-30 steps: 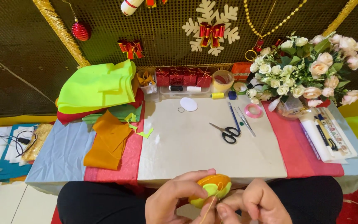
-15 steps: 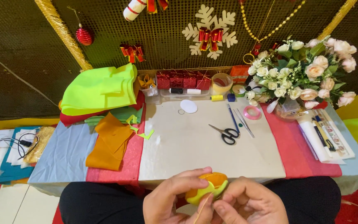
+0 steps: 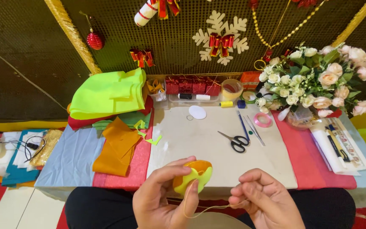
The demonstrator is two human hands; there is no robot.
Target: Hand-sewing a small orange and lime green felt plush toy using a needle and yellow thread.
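My left hand point(image 3: 162, 197) grips a small stuffed felt piece point(image 3: 192, 176), orange with a yellow-green patch, held low over my lap at the table's near edge. A thin yellowish thread point(image 3: 204, 208) loops from the piece across to my right hand point(image 3: 261, 199), whose fingers are pinched closed on the thread's end; a needle cannot be made out. Black-handled scissors point(image 3: 236, 142) lie on the beige mat point(image 3: 191, 140) beyond my hands.
Stacked felt sheets point(image 3: 109, 93) in neon green, red and orange sit at the left. A bouquet of pale flowers point(image 3: 314, 80) stands at the right, with pink tape point(image 3: 262, 120), pens point(image 3: 246, 125), a white disc point(image 3: 197, 112) and a tray of red boxes point(image 3: 191, 87) behind.
My right hand has drawn away to the right of the felt piece, pulling the thread out into a loop. The left hand keeps holding the piece.
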